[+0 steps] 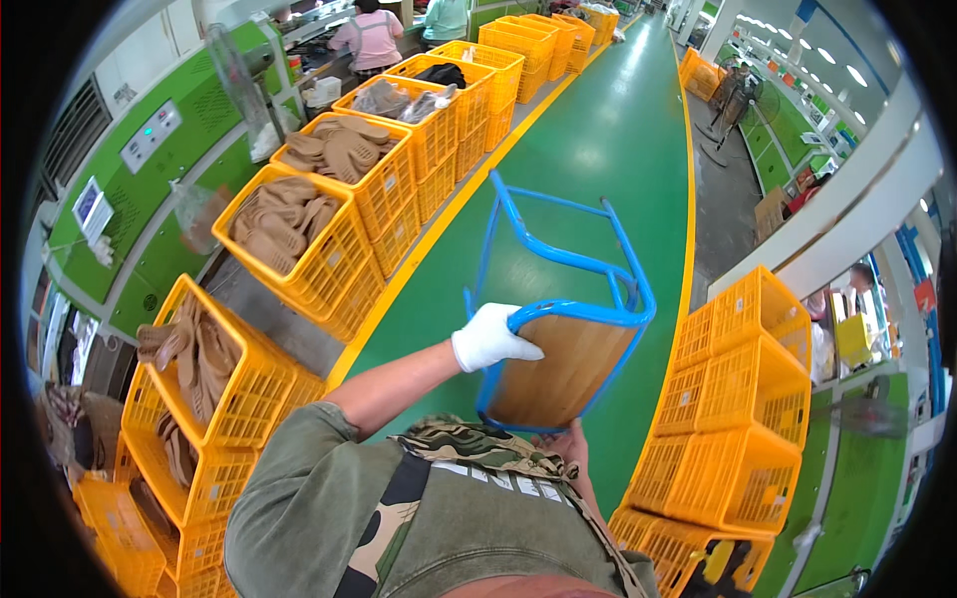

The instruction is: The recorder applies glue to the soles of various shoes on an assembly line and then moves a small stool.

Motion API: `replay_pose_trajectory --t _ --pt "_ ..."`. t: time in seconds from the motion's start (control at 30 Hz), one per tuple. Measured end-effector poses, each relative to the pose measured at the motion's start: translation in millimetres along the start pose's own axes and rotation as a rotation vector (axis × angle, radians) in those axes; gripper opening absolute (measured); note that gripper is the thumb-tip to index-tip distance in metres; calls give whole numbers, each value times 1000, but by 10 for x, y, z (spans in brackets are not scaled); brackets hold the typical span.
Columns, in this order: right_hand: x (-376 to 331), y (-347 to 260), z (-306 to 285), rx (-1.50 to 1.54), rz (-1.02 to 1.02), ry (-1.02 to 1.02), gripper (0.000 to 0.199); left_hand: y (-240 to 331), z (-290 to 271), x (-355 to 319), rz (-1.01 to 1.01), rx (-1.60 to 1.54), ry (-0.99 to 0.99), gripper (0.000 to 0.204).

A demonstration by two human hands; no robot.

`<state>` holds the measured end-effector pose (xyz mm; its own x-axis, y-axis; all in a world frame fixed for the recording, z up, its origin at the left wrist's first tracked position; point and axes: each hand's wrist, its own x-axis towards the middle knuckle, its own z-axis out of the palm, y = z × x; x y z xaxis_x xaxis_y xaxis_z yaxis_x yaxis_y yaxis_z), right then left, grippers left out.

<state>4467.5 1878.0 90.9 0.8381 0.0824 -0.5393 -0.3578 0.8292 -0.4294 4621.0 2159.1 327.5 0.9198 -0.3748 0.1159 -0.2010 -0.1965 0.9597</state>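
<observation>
A stool with a blue tubular metal frame point(638, 309) and a brown wooden board point(560, 371) is held up tilted in front of my body, its frame pointing away from me. My left hand point(495, 339), in a white glove, is closed round the blue tube at the board's left corner. Low at the board's near edge is my right hand point(571, 448), bare and partly hidden by my chest and a camouflage strap point(478, 447). Its fingers appear closed on that edge.
Yellow crates point(329, 249) with tan shoe soles point(284, 224) line the left side of the green aisle floor point(598, 120). More stacked yellow crates point(733, 399) stand at the right. A floor fan point(736, 100) is farther up. A person in pink point(371, 38) works at the far left.
</observation>
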Motion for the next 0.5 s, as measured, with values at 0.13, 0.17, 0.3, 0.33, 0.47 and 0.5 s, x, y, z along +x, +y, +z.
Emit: replay_pose_trajectory --t 0.13,0.17,0.3,0.33,0.47,0.5 --pt "1378 -1271 638 -466 -123 64 60 -243 -687 1511 -21 215 -132 31" --pt "1675 -1611 1088 -401 -240 -64 62 -343 -822 1908 92 245 -155 32" --pt "2896 -2848 2613 -269 -378 -669 61 -732 -1062 3463 204 277 -295 31" --pt "3291 -3044 2783 -278 -392 -670 61 -800 -1149 3965 221 294 -345 30" --pt "4541 -3496 3237 -254 -462 -57 66 -1085 -1471 5782 278 242 -447 29" --pt "4738 -3664 3452 -147 -503 -241 63 -1133 -1553 6207 229 290 -503 28"
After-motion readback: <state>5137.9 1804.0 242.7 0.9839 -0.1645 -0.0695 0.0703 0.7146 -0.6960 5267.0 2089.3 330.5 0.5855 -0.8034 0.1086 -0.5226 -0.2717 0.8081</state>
